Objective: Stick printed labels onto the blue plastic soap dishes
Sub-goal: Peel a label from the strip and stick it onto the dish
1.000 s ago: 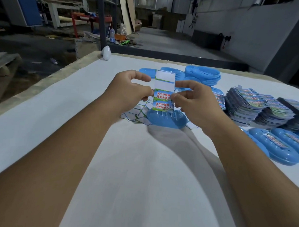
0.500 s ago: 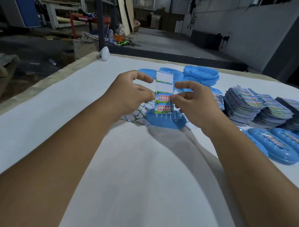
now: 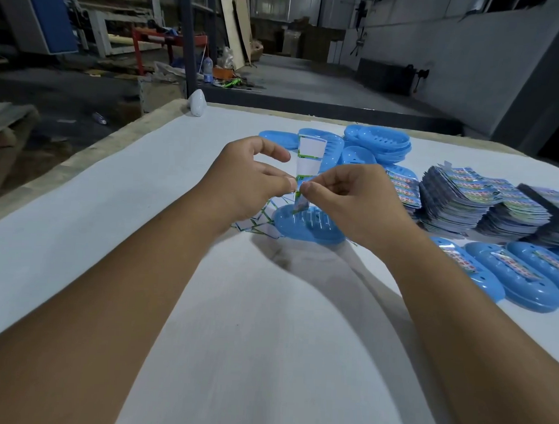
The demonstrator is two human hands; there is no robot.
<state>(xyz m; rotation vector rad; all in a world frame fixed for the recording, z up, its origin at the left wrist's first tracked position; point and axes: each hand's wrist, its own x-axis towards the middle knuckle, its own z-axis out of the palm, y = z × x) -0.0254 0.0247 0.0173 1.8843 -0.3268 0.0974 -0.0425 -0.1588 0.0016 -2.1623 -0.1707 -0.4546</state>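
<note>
Two hands meet over the middle of the white counter point(image 3: 144, 206), both working one label strip point(image 3: 309, 155). The left hand point(image 3: 241, 184) has thumb and finger pressed together on the strip's left edge, its index finger lifted clear above. The right hand point(image 3: 346, 198) pinches the same strip from the right, fingertips nearly touching the left's. The strip stands upright between them, its top sections blank and white, a printed label at the bottom hanging just over a blue soap dish point(image 3: 312, 226) that lies flat on the counter directly beneath the hands. Spent backing strips point(image 3: 258, 220) lie fanned out just left of that dish. Behind the hands, more unlabelled dishes point(image 3: 377, 142) are stacked up. Off to the right, piles of printed label sheets point(image 3: 464, 200), and nearer, a row of finished dishes point(image 3: 506, 276) with labels already on top.
</note>
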